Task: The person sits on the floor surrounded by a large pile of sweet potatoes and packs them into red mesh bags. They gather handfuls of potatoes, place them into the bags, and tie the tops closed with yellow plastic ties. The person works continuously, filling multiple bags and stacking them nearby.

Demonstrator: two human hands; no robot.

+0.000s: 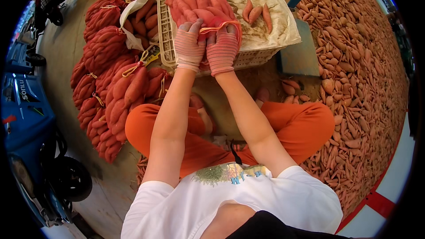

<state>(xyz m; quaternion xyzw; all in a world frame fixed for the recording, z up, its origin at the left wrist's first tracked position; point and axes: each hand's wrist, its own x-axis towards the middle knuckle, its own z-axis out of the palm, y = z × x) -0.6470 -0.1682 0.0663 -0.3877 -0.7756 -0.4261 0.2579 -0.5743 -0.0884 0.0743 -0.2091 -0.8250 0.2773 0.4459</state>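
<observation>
A red mesh bag packed with sweet potatoes lies on a soil-stained white cloth, its mouth towards me. My left hand, in a striped knit glove, grips the near left side of the bag's mouth. My right hand, gloved alike, holds the mesh at the right of the mouth, where an orange-yellow edge band crosses over the fingers. Some fingertips are hidden in the mesh. Under the cloth stands a plastic crate. Three loose sweet potatoes rest on the cloth, right of the bag.
Tied, filled mesh bags are heaped on the left. An open white sack of sweet potatoes stands beside the crate. A large pile of loose sweet potatoes spreads along the right, past a metal platform. A blue vehicle is at far left.
</observation>
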